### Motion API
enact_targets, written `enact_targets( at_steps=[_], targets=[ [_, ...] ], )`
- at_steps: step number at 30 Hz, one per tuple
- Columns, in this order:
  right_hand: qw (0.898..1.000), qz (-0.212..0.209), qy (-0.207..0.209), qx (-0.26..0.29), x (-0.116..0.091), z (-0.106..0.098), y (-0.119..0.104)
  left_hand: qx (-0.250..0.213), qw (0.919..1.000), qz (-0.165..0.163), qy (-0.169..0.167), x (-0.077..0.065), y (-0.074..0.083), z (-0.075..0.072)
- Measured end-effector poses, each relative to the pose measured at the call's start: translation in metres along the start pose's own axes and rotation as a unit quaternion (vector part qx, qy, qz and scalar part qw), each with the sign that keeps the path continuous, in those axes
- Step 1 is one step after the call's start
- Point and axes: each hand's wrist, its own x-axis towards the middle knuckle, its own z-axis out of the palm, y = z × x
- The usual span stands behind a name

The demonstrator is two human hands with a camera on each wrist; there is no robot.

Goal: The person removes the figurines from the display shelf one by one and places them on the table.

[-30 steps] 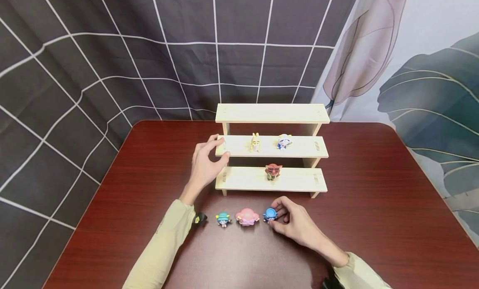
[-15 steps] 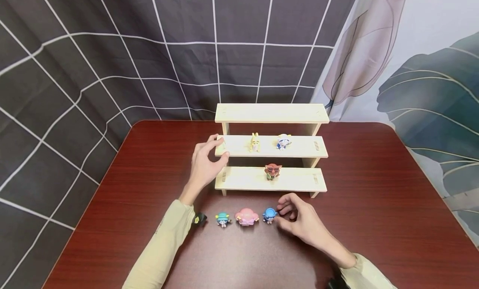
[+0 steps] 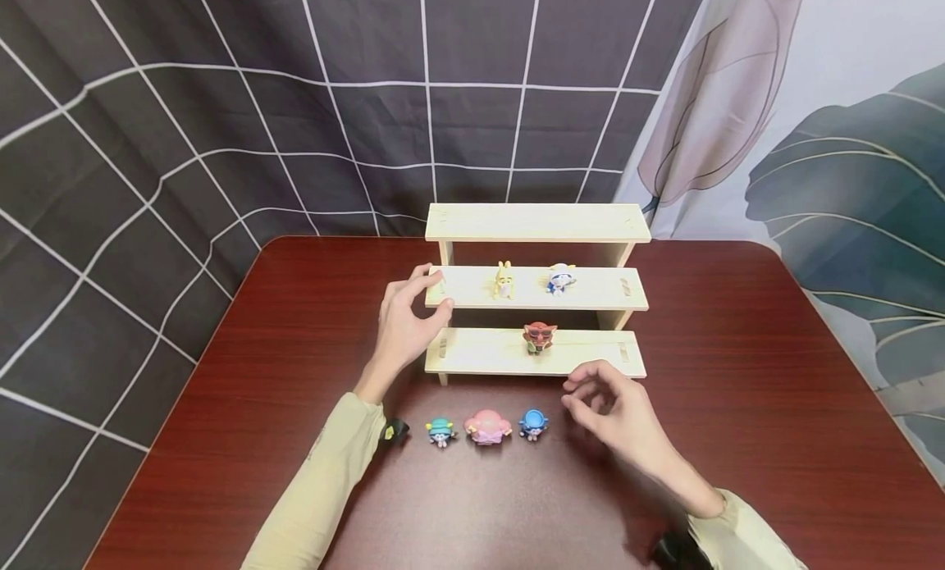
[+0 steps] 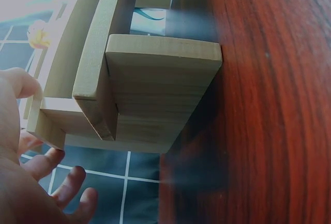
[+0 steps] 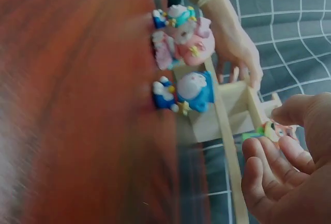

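Left hand (image 3: 406, 320) apparently grips the middle shelf (image 3: 530, 291) at its left end between thumb and fingers, contact partly hidden, while right hand (image 3: 623, 414), fingers loosely bent and thumb apart, hangs near the blue figure (image 3: 532, 424), which stands on the table (image 3: 738, 348) just right of the pink figure (image 3: 487, 428).

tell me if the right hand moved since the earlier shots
Yes: against the shelf in the head view, the right hand went up and right.
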Motion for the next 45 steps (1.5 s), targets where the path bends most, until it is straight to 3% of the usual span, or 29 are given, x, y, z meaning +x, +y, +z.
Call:
enact_targets(
  at_steps=[15, 26, 32, 36, 45],
  targets=[
    [0.997, -0.014, 0.078, -0.003, 0.041, -0.027, -0.005, -0.003, 1.0000, 0.001, -0.002, 0.000, 0.000, 0.001],
    [0.995, -0.012, 0.087, -0.036, 0.062, -0.033, -0.005, -0.002, 1.0000, 0.001, -0.002, 0.000, 0.000, 0.002],
    [0.996, -0.004, 0.083, -0.045, 0.072, -0.034, -0.020, -0.002, 1.0000, 0.002, -0.003, 0.001, 0.000, 0.001],
    [0.996, 0.005, 0.080, -0.050, 0.078, -0.038, -0.006, -0.002, 1.0000, 0.001, -0.003, 0.001, 0.000, 0.001],
    [0.995, 0.006, 0.075, -0.058, 0.093, -0.042, -0.004, 0.000, 1.0000, -0.001, -0.001, 0.000, -0.001, 0.001]
  ],
)
